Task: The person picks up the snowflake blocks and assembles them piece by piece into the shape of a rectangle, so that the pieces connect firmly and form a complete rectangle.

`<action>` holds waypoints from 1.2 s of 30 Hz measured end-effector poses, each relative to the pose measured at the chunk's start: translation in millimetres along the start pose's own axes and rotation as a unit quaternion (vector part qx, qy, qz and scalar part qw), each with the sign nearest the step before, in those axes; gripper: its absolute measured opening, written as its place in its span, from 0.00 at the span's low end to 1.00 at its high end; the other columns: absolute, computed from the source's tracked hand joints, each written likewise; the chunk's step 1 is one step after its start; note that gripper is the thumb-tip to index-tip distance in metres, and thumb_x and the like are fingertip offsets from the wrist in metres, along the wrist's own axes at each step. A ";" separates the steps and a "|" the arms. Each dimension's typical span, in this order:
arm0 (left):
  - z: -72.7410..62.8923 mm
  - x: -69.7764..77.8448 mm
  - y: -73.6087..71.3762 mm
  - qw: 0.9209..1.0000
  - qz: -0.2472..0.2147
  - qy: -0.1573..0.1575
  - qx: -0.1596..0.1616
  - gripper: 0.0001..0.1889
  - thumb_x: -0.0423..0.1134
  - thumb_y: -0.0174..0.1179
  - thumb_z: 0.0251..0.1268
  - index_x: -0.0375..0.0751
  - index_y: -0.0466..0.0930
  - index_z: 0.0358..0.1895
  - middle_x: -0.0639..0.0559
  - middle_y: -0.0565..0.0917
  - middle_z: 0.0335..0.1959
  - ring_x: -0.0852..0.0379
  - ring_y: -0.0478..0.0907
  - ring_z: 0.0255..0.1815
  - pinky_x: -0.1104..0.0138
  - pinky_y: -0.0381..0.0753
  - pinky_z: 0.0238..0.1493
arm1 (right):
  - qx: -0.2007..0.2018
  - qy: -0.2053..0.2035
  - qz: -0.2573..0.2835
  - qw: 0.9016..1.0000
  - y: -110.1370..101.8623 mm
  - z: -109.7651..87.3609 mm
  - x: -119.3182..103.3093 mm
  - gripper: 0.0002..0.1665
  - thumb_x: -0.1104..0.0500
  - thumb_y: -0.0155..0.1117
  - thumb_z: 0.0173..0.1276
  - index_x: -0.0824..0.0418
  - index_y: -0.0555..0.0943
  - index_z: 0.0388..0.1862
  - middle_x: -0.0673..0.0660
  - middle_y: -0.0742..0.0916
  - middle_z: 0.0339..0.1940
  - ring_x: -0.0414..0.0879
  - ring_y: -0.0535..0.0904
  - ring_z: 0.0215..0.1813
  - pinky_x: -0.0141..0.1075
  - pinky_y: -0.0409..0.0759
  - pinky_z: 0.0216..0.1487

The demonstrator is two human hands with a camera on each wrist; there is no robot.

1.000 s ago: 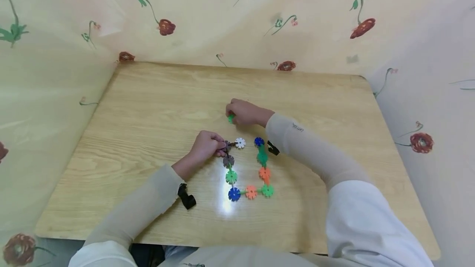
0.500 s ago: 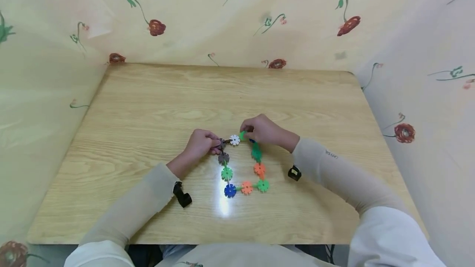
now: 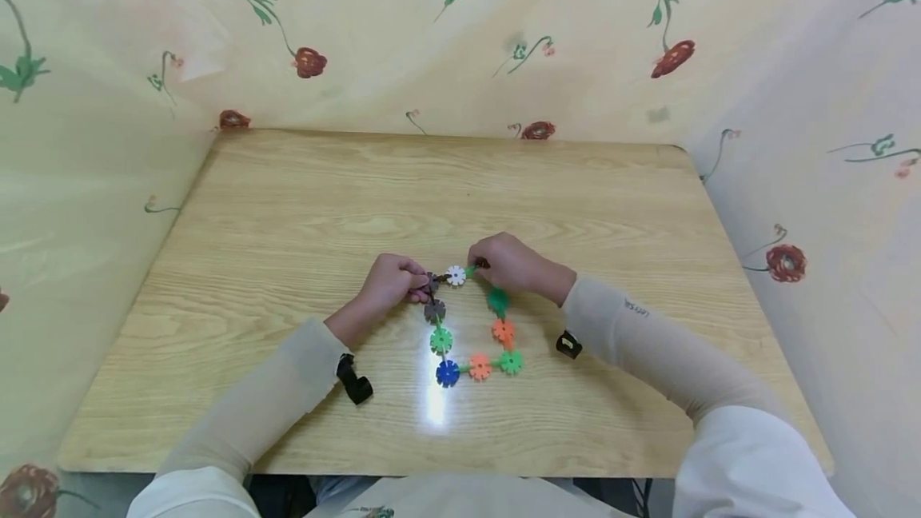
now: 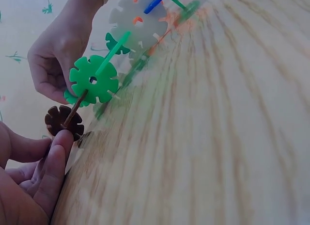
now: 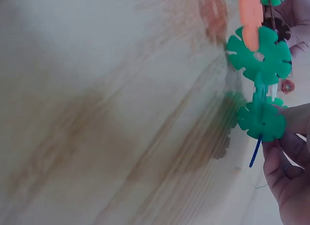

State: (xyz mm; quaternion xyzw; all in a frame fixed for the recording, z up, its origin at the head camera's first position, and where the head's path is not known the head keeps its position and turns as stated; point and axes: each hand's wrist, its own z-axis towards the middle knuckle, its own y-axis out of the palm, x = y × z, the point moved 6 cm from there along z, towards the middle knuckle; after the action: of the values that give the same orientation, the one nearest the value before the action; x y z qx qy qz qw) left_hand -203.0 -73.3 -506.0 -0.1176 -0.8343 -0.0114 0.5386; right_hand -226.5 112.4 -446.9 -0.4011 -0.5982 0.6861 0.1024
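Observation:
Slotted plastic flower discs are joined into a nearly rectangular outline. My left hand [image 3: 392, 280] pinches a brown disc [image 3: 432, 284] at its upper left corner. A white disc [image 3: 456, 276] stands right of that. My right hand [image 3: 514, 264] pinches a light green disc [image 3: 471, 271] at the white disc's right side, mostly hidden by the fingers. In the right wrist view a blue disc [image 5: 255, 152], seen edge-on, sits at the right fingertips. Down the right side run a dark green disc [image 3: 497, 300] and an orange disc [image 3: 503, 331].
The outline's bottom has a green disc [image 3: 511, 362], an orange disc [image 3: 480, 367] and a blue disc [image 3: 448, 373]. Its left side has a green disc [image 3: 441, 340] and another brown disc [image 3: 435, 310]. The wooden table [image 3: 288, 206] meets flower-patterned walls [image 3: 576, 14].
The right hand has brought the light green disc from behind the outline down to its upper right, up against the white disc. The left hand has kept its pinch on the brown disc.

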 end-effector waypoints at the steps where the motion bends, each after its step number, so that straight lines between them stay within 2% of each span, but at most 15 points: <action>1: 0.4 -0.5 -0.2 1.000 -0.001 0.001 0.000 0.07 0.23 0.64 0.64 0.23 0.83 0.43 0.37 0.87 0.33 0.58 0.83 0.19 0.73 0.84 0.22 | 0.003 -0.008 -0.006 1.000 0.1 0.1 -1.4 0.03 0.66 0.70 0.67 0.59 0.87 0.35 0.51 0.89 0.34 0.39 0.83 0.33 0.35 0.85 0.38; 8: 1.0 -1.1 -0.7 1.000 -0.006 0.004 -0.005 0.07 0.23 0.64 0.64 0.23 0.83 0.43 0.37 0.87 0.32 0.57 0.83 0.19 0.72 0.85 0.22 | 0.016 -0.032 -0.032 0.999 1.0 -0.1 -5.1 0.03 0.67 0.70 0.66 0.60 0.87 0.35 0.52 0.88 0.33 0.41 0.84 0.35 0.36 0.87 0.41; 17: -1.3 -0.3 -1.6 1.000 0.000 0.003 0.006 0.06 0.24 0.65 0.62 0.24 0.84 0.41 0.38 0.87 0.30 0.57 0.83 0.18 0.73 0.83 0.20 | 0.049 -0.058 -0.019 0.997 1.2 -2.5 -2.1 0.03 0.68 0.72 0.64 0.61 0.87 0.34 0.53 0.89 0.33 0.42 0.85 0.35 0.35 0.87 0.38; 24: -2.5 2.7 -2.4 1.000 0.010 0.016 0.009 0.06 0.23 0.64 0.62 0.24 0.84 0.42 0.37 0.87 0.30 0.57 0.83 0.18 0.72 0.85 0.21 | 0.053 -0.077 -0.018 0.995 4.1 0.7 -3.9 0.03 0.66 0.72 0.66 0.60 0.88 0.33 0.52 0.90 0.32 0.42 0.86 0.34 0.34 0.87 0.38; 30: -2.5 0.8 -2.8 0.999 0.018 0.007 0.025 0.06 0.22 0.65 0.61 0.25 0.84 0.41 0.37 0.87 0.30 0.57 0.82 0.17 0.72 0.84 0.20 | 0.077 -0.102 -0.021 0.992 6.5 0.6 -7.7 0.03 0.68 0.75 0.61 0.61 0.89 0.31 0.53 0.90 0.30 0.42 0.87 0.32 0.33 0.88 0.37; 33: -2.0 1.5 -2.9 0.999 0.022 0.009 0.029 0.06 0.22 0.65 0.61 0.25 0.85 0.41 0.37 0.87 0.30 0.57 0.82 0.17 0.72 0.84 0.19 | 0.069 -0.099 -0.017 0.992 6.8 1.5 -8.2 0.02 0.68 0.74 0.62 0.61 0.89 0.32 0.54 0.91 0.32 0.43 0.88 0.34 0.33 0.88 0.39; 36: -1.6 2.6 -1.8 0.999 0.021 0.015 0.025 0.06 0.23 0.65 0.62 0.25 0.85 0.41 0.37 0.87 0.31 0.58 0.82 0.17 0.72 0.84 0.20 | 0.052 -0.052 0.017 0.997 2.7 -0.2 -1.1 0.04 0.65 0.73 0.64 0.63 0.88 0.38 0.54 0.90 0.36 0.44 0.86 0.37 0.35 0.87 0.40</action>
State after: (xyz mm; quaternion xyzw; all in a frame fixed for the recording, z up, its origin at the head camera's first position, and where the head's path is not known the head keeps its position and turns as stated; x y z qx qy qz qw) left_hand -203.0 -74.8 -502.9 -0.1213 -0.8237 0.0189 0.5536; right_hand -224.7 111.1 -448.8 -0.3686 -0.5596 0.7379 0.0802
